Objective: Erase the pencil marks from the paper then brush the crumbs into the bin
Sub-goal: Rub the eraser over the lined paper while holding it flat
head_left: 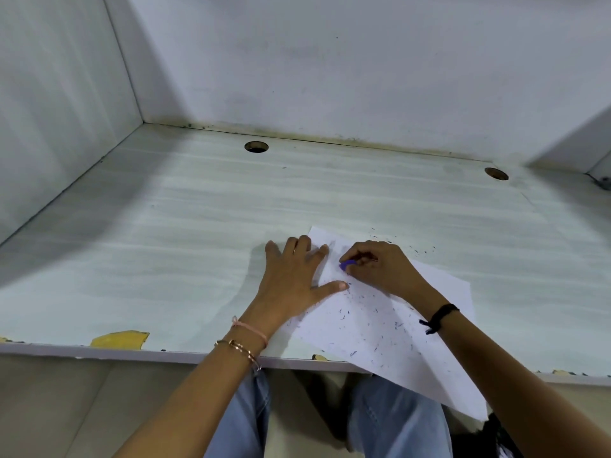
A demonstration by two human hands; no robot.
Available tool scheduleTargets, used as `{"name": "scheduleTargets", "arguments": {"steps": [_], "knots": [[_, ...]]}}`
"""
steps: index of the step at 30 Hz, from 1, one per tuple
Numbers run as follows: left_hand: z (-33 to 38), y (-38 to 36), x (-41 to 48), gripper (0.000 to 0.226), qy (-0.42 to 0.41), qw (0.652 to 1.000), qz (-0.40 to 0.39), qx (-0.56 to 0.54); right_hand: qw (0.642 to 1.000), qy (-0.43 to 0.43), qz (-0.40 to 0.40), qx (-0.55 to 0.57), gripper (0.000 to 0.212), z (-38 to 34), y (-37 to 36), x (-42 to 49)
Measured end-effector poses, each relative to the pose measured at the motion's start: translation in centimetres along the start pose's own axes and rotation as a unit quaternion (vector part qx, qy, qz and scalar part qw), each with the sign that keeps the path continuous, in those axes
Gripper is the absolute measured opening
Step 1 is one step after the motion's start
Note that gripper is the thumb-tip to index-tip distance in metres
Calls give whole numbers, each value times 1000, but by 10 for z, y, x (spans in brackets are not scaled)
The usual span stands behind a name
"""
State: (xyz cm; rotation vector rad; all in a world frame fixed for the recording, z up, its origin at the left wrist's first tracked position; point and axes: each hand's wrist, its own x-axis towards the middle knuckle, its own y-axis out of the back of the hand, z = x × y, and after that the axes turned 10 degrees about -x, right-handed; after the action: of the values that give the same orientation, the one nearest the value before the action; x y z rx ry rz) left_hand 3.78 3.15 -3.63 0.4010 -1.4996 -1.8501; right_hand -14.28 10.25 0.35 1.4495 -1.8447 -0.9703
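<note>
Mid-frame, the right hand (380,266) pinches the eraser (346,265); the left hand (294,276) lies flat pinning the paper (380,328) (short strokes probably keep it uncreased).

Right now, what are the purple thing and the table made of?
The purple eraser, pinched in the right hand, looks like soft matte rubber or vinyl: dark rolled crumbs lie over the paper. The table is probably pale wood-grain laminate over board: streaky grain, and chips at the front edge show a yellowish layer.
</note>
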Motion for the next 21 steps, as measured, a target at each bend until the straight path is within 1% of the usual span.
{"name": "scheduleTargets", "arguments": {"steps": [2, 4, 6, 8, 12, 13, 15, 16, 17, 20, 21], "knots": [[-2, -5, 7, 101, -6, 999, -6, -48, 1000, -14, -18, 3, 12, -3, 3, 4], [-3, -11, 9, 96, -3, 995, -41, -87, 999, -30, -18, -3, 8, -5, 6, 12], [-4, -13, 8, 93, 2, 993, -68, -93, 999, -42, 13, -26, 6, -8, 6, 20], [-5, -12, 9, 91, 3, 993, -79, -83, 999, -29, 22, -41, 6, -14, 2, 22], [-5, -15, 11, 91, 4, 995, -80, -64, 996, 20, -57, -65, 7, -23, 0, 15], [-5, -15, 11, 90, 4, 995, -83, -64, 996, 18, -50, -76, 7, -22, 3, 21], [-5, -15, 11, 89, 6, 994, -87, -68, 995, 0, 3, -100, 8, -19, 9, 32], [-5, -15, 11, 89, 8, 994, -86, -70, 994, -4, 17, -109, 8, -19, 10, 36], [-5, -15, 11, 89, 9, 994, -84, -72, 993, 2, 12, -115, 8, -21, 9, 36], [-5, -15, 11, 90, 3, 994, -78, -76, 989, 48, -75, -120, 7, -29, 5, 25], [-5, -16, 11, 90, 3, 994, -78, -76, 987, 53, -88, -124, 6, -28, 6, 25]]}}
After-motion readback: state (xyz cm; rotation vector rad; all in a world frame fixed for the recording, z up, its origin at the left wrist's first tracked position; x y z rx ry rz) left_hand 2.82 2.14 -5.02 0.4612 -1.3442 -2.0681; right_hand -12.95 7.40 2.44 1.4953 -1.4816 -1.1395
